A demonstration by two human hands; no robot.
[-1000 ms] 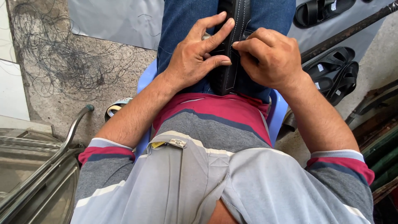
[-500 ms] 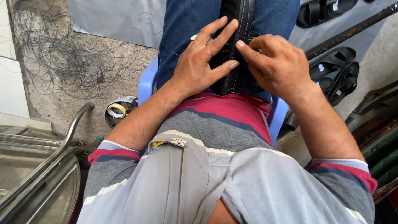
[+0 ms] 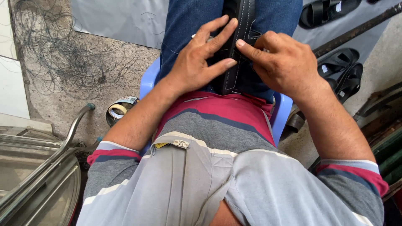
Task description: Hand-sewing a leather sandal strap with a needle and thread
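Both of my hands have slid a little up the black leather strap since a moment ago, and my view has tipped slightly to the left, bringing more of the tape roll into sight. My left hand lies spread across my thigh, its long fingers pressing flat on the strap's edge. My right hand is curled, thumb and forefinger pinching the strap from the other side.

It lies along my lap between my blue-jeaned knees, running away from me. I judge it light and pliable but firm along its length, with pale stitching down both edges; the surface looks smooth and a bit slick, so gripping the stitched edges holds best. It should not be fragile.

A small tan label with a yellow tab beside it sits on the grey garment at my chest. On the concrete floor to my left the tape roll is round, with a pale printed face. Black sandals lie on my right, one showing a small white tag.
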